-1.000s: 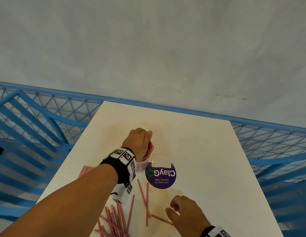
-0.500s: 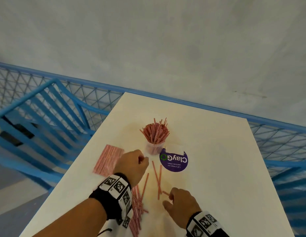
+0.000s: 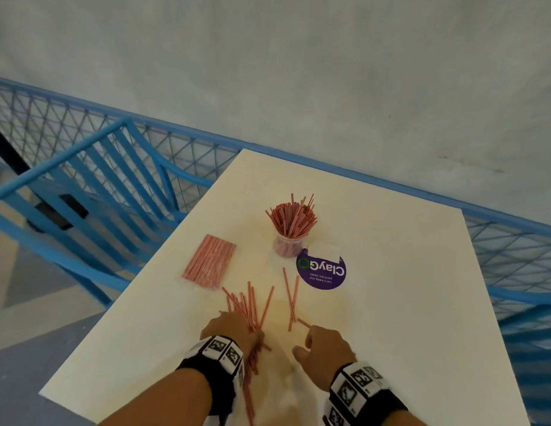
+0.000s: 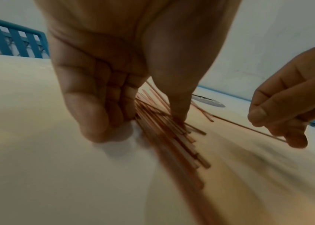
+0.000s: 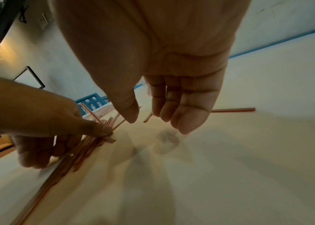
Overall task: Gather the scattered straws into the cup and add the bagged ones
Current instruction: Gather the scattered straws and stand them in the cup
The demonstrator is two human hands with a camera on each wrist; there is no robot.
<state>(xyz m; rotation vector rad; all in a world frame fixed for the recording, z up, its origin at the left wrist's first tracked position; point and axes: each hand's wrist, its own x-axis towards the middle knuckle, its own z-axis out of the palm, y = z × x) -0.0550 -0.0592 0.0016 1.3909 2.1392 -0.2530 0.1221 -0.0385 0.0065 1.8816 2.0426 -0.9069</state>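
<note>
"Straws point(image 3: 246, 305): where did they lie?"
"Under my left hand point(image 3: 231, 330), which pinched the pile, long axis toward the cup point(image 3: 288, 245). My right hand point(image 3: 325, 352) hung slack beside one stray point(image 3: 303, 322)."

The right hand point(image 5: 153, 60) is seen from the wrist, its fingers point(image 5: 187, 109) loosely bent and held just above the counter point(image 5: 249, 159), with nothing gripped. A single straw point(image 5: 233, 109) is laid flat past the little-finger side, and a short straw end point(image 5: 148, 118) is shown between thumb and fingers. On the thumb side, a bundle of straws point(image 5: 83, 149) is pinned by the left hand point(image 5: 43, 118), thumb on top and the rest curled alongside. Being blurred, the bundle is perhaps partly lifted.
</note>
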